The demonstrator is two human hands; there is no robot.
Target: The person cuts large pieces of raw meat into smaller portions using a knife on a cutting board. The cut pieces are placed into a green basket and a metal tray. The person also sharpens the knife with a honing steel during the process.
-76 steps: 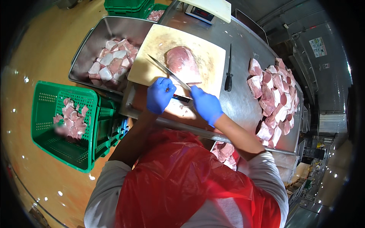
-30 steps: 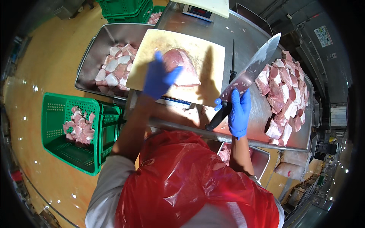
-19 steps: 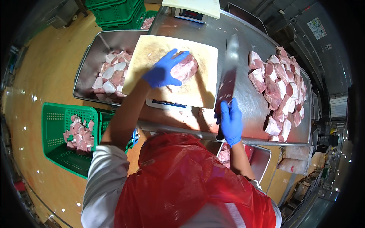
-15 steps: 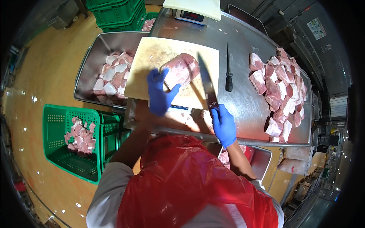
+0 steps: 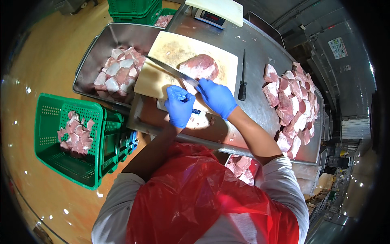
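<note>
A large pink piece of meat [image 5: 202, 66] with pale fat lies on the cream cutting board [image 5: 156, 79]. My right hand [image 5: 218, 97], in a blue glove, is closed round the handle of a long knife [image 5: 168, 69]. The blade points to the far left and passes along the near left side of the meat. Just below the blade, at the board's near edge, is my left hand [image 5: 178, 106], also blue-gloved. Its fingers are curled in together, and what they pinch, if anything, is hidden. Part of the meat's near end is covered by the knife and my right hand.
A sharpening steel [image 5: 243, 77] lies right of the board. Many meat pieces [image 5: 294, 103] are heaped at the table's right. A metal tub [image 5: 91, 61] of cut meat stands left, a green crate [image 5: 67, 156] of trimmings nearer. A scale [image 5: 210, 18] sits behind.
My right hand has swung the knife leftward, from the meat's right side to its near left side. My left hand has come off the meat's left side toward me, its fingers curling in.
</note>
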